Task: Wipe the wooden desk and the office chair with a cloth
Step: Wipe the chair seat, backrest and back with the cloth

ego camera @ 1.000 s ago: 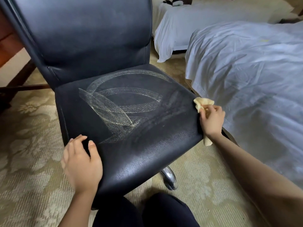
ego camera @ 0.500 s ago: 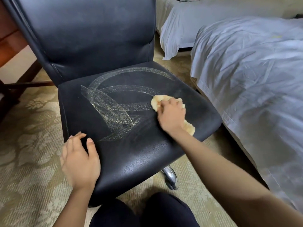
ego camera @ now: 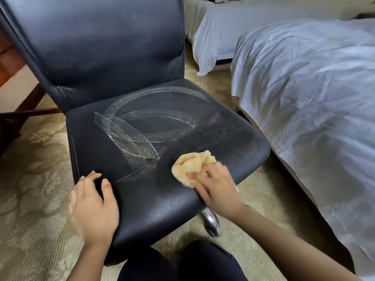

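The soft, light cloth point(ego camera: 192, 165) lies bunched at the front right of the chair point(ego camera: 223, 134) seat, with the right hand point(ego camera: 215, 185) curled over it, gripping its folds. The left hand point(ego camera: 93, 203), fingers loosely spread, rests on the front edge. The leather looks slick, and I'd guess the chair swivels.

**Chair between desk and beds**

The chair point(ego camera: 121, 57) is set on the carpet point(ego camera: 30, 179). On its seat, the cloth point(ego camera: 190, 165) is held front-right under the right hand point(ego camera: 217, 187). The left hand point(ego camera: 93, 207) is laid on the front-left corner. A desk point(ego camera: 20, 114) is seen behind-left, and the near bed point(ego camera: 304, 98) just right — the far bed point(ego camera: 213, 27) behind it.
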`<action>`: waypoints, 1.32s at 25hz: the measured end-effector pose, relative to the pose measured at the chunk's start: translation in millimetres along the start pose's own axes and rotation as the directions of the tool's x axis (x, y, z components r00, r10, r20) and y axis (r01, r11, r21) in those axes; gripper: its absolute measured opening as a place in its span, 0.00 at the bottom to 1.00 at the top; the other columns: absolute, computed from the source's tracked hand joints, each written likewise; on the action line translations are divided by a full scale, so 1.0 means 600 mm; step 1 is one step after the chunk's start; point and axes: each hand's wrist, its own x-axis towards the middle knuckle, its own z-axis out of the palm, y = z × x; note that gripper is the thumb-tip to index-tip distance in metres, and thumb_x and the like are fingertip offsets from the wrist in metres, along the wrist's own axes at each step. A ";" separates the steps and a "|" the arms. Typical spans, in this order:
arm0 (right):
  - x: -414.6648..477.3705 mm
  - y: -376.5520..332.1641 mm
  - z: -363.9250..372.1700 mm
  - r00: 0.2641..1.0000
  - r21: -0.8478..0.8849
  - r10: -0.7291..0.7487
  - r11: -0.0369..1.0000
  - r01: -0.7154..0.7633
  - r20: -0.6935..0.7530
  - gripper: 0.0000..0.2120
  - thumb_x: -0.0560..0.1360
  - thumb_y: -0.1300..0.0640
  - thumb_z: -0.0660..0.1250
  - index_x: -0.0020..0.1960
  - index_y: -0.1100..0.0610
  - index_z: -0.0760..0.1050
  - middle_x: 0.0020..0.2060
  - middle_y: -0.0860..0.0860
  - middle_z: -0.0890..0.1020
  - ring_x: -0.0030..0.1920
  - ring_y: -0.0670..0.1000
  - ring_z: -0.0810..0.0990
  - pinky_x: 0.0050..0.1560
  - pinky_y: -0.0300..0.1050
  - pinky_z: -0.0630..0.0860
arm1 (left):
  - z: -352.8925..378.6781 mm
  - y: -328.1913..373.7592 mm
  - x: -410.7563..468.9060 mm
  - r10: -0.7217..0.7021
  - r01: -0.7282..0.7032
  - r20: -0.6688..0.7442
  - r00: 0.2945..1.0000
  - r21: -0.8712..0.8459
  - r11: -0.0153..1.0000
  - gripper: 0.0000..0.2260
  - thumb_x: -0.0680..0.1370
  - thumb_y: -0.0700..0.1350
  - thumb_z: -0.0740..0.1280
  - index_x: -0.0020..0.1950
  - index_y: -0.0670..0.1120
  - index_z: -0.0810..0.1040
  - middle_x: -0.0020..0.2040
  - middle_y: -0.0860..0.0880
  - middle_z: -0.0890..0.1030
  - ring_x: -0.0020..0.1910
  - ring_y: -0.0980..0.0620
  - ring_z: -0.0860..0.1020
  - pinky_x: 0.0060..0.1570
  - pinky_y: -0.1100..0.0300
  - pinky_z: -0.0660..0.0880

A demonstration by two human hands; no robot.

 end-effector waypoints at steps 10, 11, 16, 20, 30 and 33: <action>0.122 0.172 -0.014 0.785 -0.146 0.609 0.771 -0.619 -0.115 0.13 0.78 0.52 0.60 0.58 0.56 0.77 0.55 0.61 0.74 0.57 0.63 0.70 0.56 0.55 0.67 | -0.005 0.018 -0.013 -0.018 0.018 0.011 1.000 -0.029 0.999 0.20 0.77 0.50 0.53 0.61 0.41 0.75 0.67 0.44 0.71 0.66 0.41 0.69 0.64 0.44 0.62; 0.141 0.171 -0.009 0.750 -0.175 0.653 0.730 -0.661 -0.110 0.13 0.79 0.52 0.59 0.59 0.55 0.76 0.58 0.61 0.73 0.60 0.64 0.68 0.57 0.56 0.67 | -0.005 0.021 -0.014 -0.015 0.015 0.006 1.000 -0.026 1.000 0.20 0.77 0.50 0.53 0.61 0.41 0.75 0.67 0.44 0.70 0.66 0.41 0.69 0.64 0.45 0.62; 0.215 0.108 0.028 0.747 -0.313 0.665 0.715 -0.625 0.028 0.15 0.80 0.54 0.55 0.64 0.55 0.72 0.63 0.59 0.70 0.64 0.63 0.65 0.61 0.56 0.65 | -0.003 0.028 -0.022 -0.005 0.004 -0.010 1.000 -0.025 1.000 0.22 0.78 0.51 0.50 0.62 0.41 0.74 0.67 0.43 0.71 0.65 0.41 0.69 0.63 0.43 0.64; 0.231 -0.017 0.076 0.876 -0.319 0.451 0.867 -0.383 0.174 0.15 0.80 0.53 0.54 0.64 0.53 0.71 0.62 0.57 0.71 0.63 0.60 0.67 0.58 0.53 0.66 | -0.004 0.028 -0.021 -0.005 0.003 -0.035 0.999 -0.059 0.998 0.24 0.78 0.53 0.48 0.61 0.41 0.75 0.65 0.43 0.73 0.64 0.41 0.70 0.63 0.42 0.66; 0.063 -0.154 0.046 0.985 0.164 -0.104 0.983 0.081 0.137 0.09 0.74 0.53 0.65 0.52 0.51 0.81 0.40 0.50 0.76 0.42 0.55 0.74 0.45 0.46 0.68 | -0.002 0.022 -0.018 -0.002 -0.001 -0.048 0.999 -0.058 0.998 0.24 0.78 0.53 0.47 0.61 0.40 0.74 0.64 0.44 0.73 0.63 0.42 0.70 0.62 0.47 0.64; 0.030 -0.103 0.018 0.990 0.156 -0.075 0.986 0.056 0.117 0.09 0.74 0.54 0.66 0.52 0.50 0.82 0.39 0.49 0.77 0.42 0.55 0.75 0.44 0.48 0.72 | -0.001 0.022 -0.018 0.006 -0.007 -0.039 0.999 -0.032 0.999 0.24 0.78 0.54 0.47 0.61 0.41 0.74 0.64 0.44 0.73 0.64 0.43 0.70 0.63 0.46 0.63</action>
